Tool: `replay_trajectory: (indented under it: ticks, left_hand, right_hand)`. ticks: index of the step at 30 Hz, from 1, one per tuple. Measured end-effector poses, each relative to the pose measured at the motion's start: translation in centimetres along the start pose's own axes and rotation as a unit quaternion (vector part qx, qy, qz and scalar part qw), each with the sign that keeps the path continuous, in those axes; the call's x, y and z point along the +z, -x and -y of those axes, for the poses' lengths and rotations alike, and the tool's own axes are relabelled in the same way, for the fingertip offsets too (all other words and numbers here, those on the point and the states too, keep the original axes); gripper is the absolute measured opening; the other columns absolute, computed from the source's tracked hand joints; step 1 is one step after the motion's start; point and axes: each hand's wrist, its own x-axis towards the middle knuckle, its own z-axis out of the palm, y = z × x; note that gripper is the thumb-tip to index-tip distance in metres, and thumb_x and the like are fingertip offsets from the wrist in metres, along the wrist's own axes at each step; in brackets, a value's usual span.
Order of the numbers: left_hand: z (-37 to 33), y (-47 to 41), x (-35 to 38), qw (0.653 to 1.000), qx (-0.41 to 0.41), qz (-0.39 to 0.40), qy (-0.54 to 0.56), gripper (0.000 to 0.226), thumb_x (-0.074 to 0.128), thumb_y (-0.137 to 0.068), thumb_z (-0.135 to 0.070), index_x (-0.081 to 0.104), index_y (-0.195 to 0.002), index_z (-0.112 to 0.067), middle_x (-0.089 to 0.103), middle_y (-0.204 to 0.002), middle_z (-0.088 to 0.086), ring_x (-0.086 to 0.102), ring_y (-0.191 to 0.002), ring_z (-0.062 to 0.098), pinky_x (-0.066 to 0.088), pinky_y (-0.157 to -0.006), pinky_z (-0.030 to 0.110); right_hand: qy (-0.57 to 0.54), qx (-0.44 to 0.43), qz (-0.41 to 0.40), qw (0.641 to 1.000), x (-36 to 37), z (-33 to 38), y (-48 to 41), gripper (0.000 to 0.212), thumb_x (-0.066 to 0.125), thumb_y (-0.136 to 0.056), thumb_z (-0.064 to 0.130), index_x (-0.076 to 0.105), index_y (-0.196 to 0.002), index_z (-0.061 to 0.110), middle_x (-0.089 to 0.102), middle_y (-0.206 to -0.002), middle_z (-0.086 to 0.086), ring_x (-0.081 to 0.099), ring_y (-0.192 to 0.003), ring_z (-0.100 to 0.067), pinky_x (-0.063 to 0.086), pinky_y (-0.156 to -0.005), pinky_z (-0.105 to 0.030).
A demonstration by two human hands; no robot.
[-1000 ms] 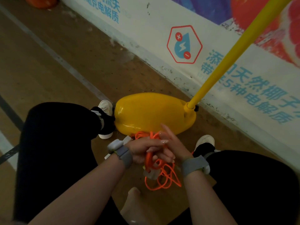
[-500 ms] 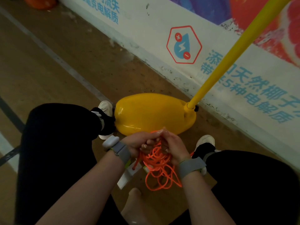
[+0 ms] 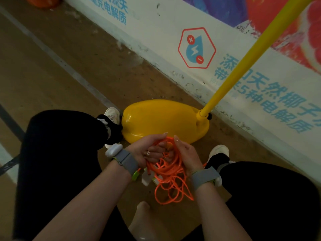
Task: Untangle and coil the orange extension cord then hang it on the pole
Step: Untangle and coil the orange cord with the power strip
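A tangle of orange extension cord hangs between my knees, its loops drooping toward the floor. My left hand grips the upper strands with curled fingers. My right hand holds the same bunch from the right, fingers curled round the strands. A white plug end dangles below my left wrist. The yellow pole slants up to the right from its yellow base, just beyond my hands.
A white wall with blue lettering and a red hexagon sign runs behind the base. My black-clad knees and white shoes flank the cord. Brown floor with a grey line stretches to the left.
My hands have lifted slightly and parted, spreading the bunched cord. More loops now hang loose beneath them, and the white plug has swung under my left wrist.
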Motion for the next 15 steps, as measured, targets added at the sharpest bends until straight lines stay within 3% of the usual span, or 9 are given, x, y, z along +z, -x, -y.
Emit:
replay_trajectory:
  ticks: [2,6,8,11,15]
  left_hand:
    - [-0.4,0.4,-0.1,0.999,0.005,0.038,0.020,0.045,0.040,-0.089,-0.041,0.046,-0.052,-0.016,0.029,-0.028,-0.007,0.021,-0.020,0.003,0.011,-0.028,0.012]
    - [-1.7,0.9,-1.8,0.971,0.014,0.196,0.133,0.041,0.048,-0.096,-0.035,0.051,-0.062,-0.010,0.037,-0.035,-0.003,0.023,-0.030,0.008,0.022,-0.030,0.019]
    - [-2.5,1.5,-2.9,0.945,0.034,0.244,0.216,0.043,0.041,-0.100,-0.036,0.051,-0.069,-0.008,0.036,-0.042,-0.003,0.030,-0.034,0.009,0.025,-0.035,0.022]
    - [-4.0,2.9,-4.6,0.914,0.080,0.249,0.311,0.047,0.034,-0.101,-0.041,0.048,-0.069,-0.009,0.035,-0.044,-0.006,0.032,-0.036,0.008,0.027,-0.039,0.022]
    - [-5.2,3.9,-5.5,0.877,0.195,0.166,0.407,0.042,0.041,-0.100,-0.031,0.046,-0.064,-0.009,0.035,-0.041,-0.005,0.032,-0.034,0.009,0.028,-0.039,0.022]
  right_hand:
    - [0.020,0.011,-0.005,1.000,-0.1,0.4,0.0,0.055,0.061,-0.068,0.060,0.065,-0.077,0.005,0.058,-0.059,-0.013,0.057,-0.049,-0.023,0.049,-0.053,-0.028]
    - [0.121,0.000,-0.042,0.992,-1.4,0.2,-1.3,0.065,0.046,-0.086,0.063,0.066,-0.075,0.003,0.064,-0.068,-0.011,0.062,-0.069,-0.023,0.053,-0.077,-0.041]
    - [0.179,0.000,-0.069,0.981,-2.1,-0.6,-1.4,0.068,0.040,-0.090,0.063,0.066,-0.067,0.003,0.061,-0.058,-0.010,0.060,-0.058,-0.023,0.051,-0.066,-0.038]
    - [0.242,0.015,-0.071,0.968,-2.1,-2.0,-1.0,0.061,0.042,-0.089,0.063,0.059,-0.054,0.016,0.053,-0.047,-0.005,0.053,-0.044,-0.018,0.044,-0.054,-0.029]
    - [0.231,0.042,-0.057,0.970,-1.3,-2.6,-0.6,0.048,0.044,-0.097,0.041,0.054,-0.063,0.009,0.048,-0.043,0.000,0.047,-0.032,-0.008,0.038,-0.039,-0.017]
